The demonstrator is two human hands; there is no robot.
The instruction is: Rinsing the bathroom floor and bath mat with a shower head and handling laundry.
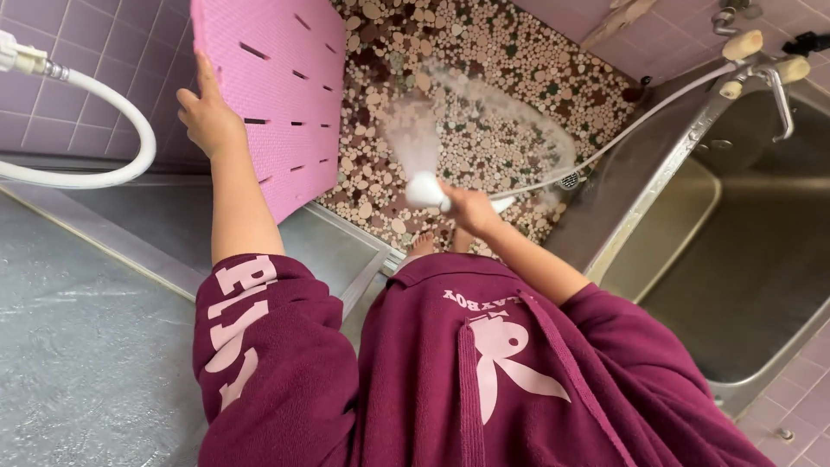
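Head view, slotted pink mat (pixel 285 86) (upright), spraying shower head (pixel 425 188)

Below you, the pebble-mosaic shower floor (pixel 484 104), set with round cream, beige and dark stones, fills the upper middle of the view. A small round metal drain (pixel 568 180) sits in it near its right edge, close beside the stainless-steel bathtub (pixel 692 216), whose rim borders the floor on that side. Your bare toes (pixel 422 246) rest on the pebbles at the near edge. A grey metal threshold strip (pixel 346 229) bounds the pebbles on your side; nearer you lies a smooth grey floor panel (pixel 86 346). The pink slotted plastic bath mat (pixel 285 95) stands tilted over the pebble floor's left part; whether its lower edge touches cannot be told.
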